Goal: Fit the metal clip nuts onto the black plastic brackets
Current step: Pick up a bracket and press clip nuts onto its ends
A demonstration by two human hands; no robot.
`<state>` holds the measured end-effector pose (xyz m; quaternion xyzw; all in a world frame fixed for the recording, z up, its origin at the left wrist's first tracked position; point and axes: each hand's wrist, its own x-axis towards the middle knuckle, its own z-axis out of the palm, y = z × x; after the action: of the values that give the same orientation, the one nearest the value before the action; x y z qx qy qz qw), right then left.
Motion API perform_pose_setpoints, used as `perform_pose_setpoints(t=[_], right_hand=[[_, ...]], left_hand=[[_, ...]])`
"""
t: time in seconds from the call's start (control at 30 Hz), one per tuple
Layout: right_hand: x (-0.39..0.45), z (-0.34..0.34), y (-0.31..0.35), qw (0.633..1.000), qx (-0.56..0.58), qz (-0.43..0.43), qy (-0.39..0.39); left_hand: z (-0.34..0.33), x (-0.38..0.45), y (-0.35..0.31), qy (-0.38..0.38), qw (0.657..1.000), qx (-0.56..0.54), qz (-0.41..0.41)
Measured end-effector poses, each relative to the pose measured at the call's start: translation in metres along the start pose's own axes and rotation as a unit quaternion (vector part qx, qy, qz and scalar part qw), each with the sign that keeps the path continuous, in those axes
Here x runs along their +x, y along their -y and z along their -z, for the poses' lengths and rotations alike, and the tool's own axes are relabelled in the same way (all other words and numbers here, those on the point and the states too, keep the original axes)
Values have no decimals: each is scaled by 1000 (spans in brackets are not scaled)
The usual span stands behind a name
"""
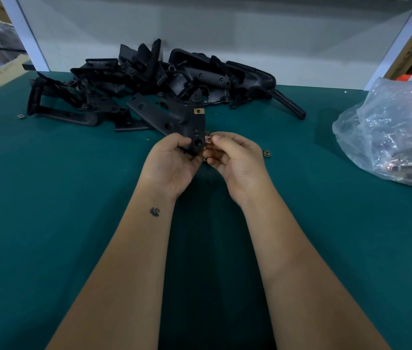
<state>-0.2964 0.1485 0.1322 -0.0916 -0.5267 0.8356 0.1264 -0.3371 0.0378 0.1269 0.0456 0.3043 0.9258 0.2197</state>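
A heap of black brackets [149, 82] waits at the back left of the green worktop [48, 198], within reach. The left hand [172, 165] grips one bracket [189, 125] upright, likely to steady its edge, where the right hand [235, 157] pinches a clip nut [208, 139] against it; another nut [199, 111] already sits higher up. A plastic bag [397, 137] lies at the right, before a pale wall.

Both my forearms reach forward, bare, wrists nearly together. My left hand [172, 160] curls its fingers in a grip, palm up; my right hand [235, 157] pinches with thumb and forefinger beside it.
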Motion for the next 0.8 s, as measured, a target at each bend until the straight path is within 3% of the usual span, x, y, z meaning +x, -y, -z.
perform_pose_setpoints(t=[0.8], right_hand=[[0,0,0,1000,1,7,-27]], left_hand=[[2,3,4,3,999,15,-33]])
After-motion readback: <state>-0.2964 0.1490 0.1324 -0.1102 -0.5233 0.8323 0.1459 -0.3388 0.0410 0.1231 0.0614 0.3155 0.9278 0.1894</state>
